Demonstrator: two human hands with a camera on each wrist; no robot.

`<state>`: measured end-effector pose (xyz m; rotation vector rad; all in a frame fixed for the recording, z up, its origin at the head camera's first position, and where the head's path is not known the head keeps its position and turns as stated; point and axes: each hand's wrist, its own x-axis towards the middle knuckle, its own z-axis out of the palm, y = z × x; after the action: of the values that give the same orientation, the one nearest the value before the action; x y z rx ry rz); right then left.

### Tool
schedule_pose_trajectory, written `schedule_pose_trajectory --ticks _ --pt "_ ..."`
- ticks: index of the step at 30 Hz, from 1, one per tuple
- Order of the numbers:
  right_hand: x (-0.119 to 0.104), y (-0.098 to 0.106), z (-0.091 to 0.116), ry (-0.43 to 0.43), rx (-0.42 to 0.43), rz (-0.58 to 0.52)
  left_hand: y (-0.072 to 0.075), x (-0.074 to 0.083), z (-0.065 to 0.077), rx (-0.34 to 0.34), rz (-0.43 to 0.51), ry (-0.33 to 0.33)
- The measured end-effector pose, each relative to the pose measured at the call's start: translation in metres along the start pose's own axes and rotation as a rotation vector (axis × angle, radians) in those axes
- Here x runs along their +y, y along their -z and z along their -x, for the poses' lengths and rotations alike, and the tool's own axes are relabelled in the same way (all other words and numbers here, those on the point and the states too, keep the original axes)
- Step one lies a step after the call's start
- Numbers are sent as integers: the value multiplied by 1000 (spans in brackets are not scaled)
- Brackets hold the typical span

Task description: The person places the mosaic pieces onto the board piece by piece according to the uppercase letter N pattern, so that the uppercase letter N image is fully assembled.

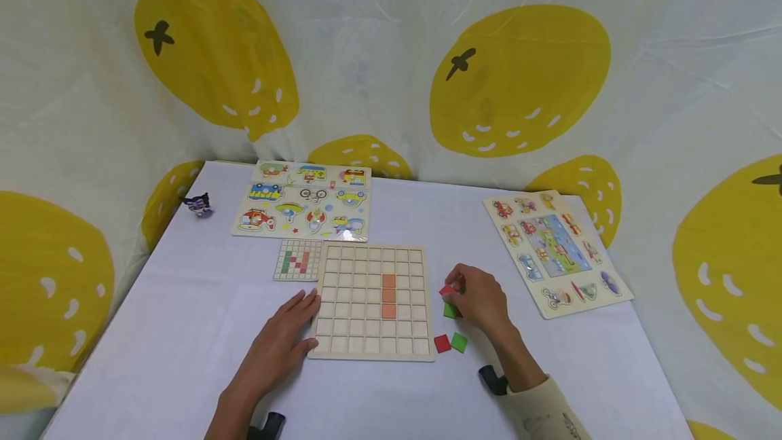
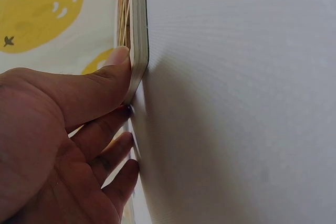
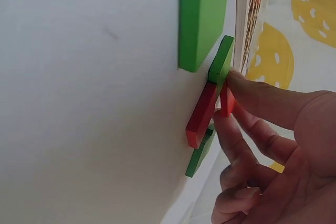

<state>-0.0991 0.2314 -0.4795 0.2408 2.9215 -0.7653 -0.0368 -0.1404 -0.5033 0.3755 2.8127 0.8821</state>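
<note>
A wooden grid board lies on the table with three orange-red square tiles in one column. My left hand rests along the board's left edge, its thumb touching the rim near the front corner in the left wrist view. Just right of the board, my right hand pinches a red tile between thumb and fingertips. Green tiles and another red tile lie close under those fingertips. Nearer the front edge, a red tile and a green tile lie side by side.
A small pattern card with green and red squares touches the board's upper left. Behind it is a vehicle puzzle board; a second picture puzzle lies at the right. A small dark figurine stands far left.
</note>
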Motion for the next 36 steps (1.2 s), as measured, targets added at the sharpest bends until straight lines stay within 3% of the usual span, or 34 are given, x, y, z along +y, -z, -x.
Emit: schedule_pose_trajectory --ticks 9,18,36 --pt "-3 2 6 -2 -1 -59 -1 0 0 15 14 -15" --pt "-24 1 27 25 13 -112 0 0 0 7 7 -9" --pt "-59 -31 55 151 -90 -175 1 1 1 17 14 -19"
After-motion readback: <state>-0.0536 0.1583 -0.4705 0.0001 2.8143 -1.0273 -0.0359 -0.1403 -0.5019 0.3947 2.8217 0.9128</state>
